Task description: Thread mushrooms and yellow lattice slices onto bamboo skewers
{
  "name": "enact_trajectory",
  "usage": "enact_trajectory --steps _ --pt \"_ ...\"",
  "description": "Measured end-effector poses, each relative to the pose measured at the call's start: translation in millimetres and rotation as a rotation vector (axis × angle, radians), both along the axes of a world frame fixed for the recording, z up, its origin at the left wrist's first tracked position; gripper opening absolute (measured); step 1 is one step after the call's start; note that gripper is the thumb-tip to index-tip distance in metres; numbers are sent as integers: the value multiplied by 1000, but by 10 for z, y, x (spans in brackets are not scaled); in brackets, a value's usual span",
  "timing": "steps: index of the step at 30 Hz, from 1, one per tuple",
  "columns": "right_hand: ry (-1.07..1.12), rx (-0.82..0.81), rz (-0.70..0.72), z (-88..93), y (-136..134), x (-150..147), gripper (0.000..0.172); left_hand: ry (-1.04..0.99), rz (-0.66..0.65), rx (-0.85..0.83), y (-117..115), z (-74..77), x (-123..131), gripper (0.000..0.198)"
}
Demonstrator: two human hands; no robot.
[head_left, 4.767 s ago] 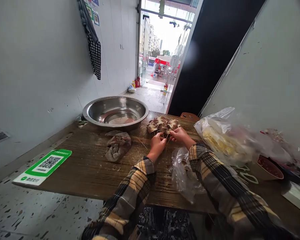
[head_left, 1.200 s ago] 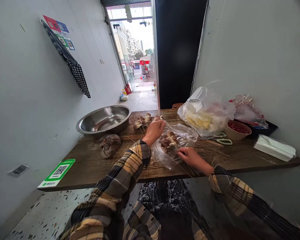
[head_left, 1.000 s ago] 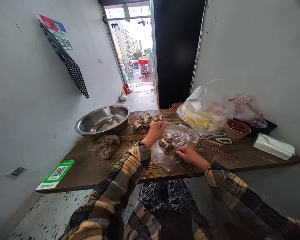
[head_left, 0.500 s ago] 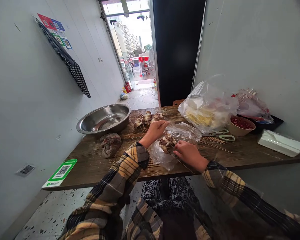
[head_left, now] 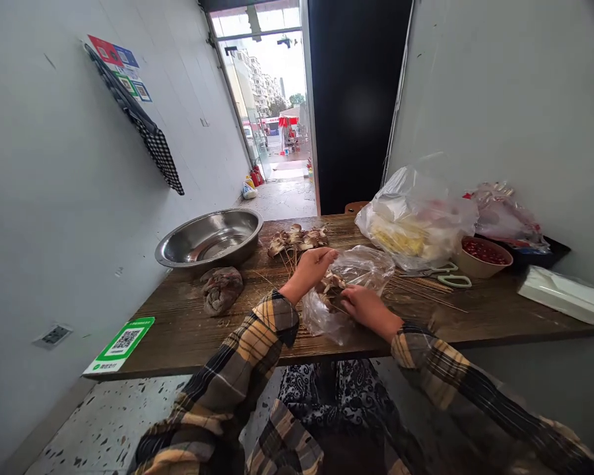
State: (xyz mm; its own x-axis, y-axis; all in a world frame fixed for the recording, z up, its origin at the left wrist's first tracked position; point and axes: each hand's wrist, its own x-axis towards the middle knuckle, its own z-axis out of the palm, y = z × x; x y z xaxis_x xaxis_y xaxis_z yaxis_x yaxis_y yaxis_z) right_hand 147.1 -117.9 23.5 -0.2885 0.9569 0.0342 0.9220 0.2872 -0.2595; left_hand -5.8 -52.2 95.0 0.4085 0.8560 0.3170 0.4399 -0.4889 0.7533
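A clear plastic bag (head_left: 363,264) lies on the wooden table in front of me with brown-and-white mushrooms (head_left: 330,285) in its opening. My left hand (head_left: 313,269) is closed in a pinch on the bag's upper edge. Low on the right of the opening, my right hand (head_left: 369,309) has its fingers bent around a mushroom; the fingertips are partly hidden. Beyond my left hand, skewered mushrooms (head_left: 297,239) rest with their sticks pointing toward me.
A steel basin (head_left: 208,241) stands at the left, behind a dark greyish lump in plastic (head_left: 221,290). To the right are loose skewers (head_left: 426,288), green-handled scissors (head_left: 453,280), a filled plastic bag (head_left: 416,221), a bowl of red contents (head_left: 485,254) and a tissue pack (head_left: 564,293).
My right hand has moved left and closer to the mushrooms in the bag. The left hand keeps its pinch on the bag. The whole view has shifted slightly.
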Motion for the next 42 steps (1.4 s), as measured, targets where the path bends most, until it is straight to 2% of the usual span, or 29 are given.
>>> enact_trajectory --steps 2,4,8,11,13,15,17,18,20,22,23,24,27,30,37,42 --pt "83 38 33 94 -13 114 23 -41 3 -13 -39 -7 -26 38" --pt "257 120 49 253 -22 244 25 -85 -7 -33 -92 -32 -54 37" --pt "537 271 -23 728 60 409 29 -203 -116 -141 -221 -118 -131 38" --pt "585 293 -54 1047 304 333 34 -282 -247 -267 -312 -173 -222 43" --pt "560 269 -9 1136 562 170 34 -316 -310 -322 -346 -210 -288 43" --pt "484 212 66 1099 860 -59 31 -351 -334 -340 -330 -262 -361 41" --pt "367 133 117 958 1146 -318 26 -423 -244 -317 -239 -338 -459 39" --pt "313 75 116 865 1270 -444 25 -463 -141 -289 -163 -385 -523 40" --pt "240 -8 86 672 1469 -666 23 -493 151 -212 37 -490 -682 42" --pt "195 -32 51 506 1597 -833 24 -292 403 -138 261 -601 -855 34" --pt "174 -30 31 440 1640 -896 24 -115 494 -120 365 -655 -932 32" --pt "147 -28 6 384 1671 -948 24 44 531 -118 456 -707 -996 30" --pt "63 -18 -83 263 1727 -1066 25 190 541 -151 633 -836 -1076 26" --pt "6 -7 -151 173 1762 -1160 28 248 545 -197 695 -915 -1040 25" --pt "-7 28 -218 5 1816 -1290 27 298 581 -260 744 -987 -998 26" --pt "42 68 -237 -47 1855 -1304 24 270 593 -288 753 -1025 -992 24"
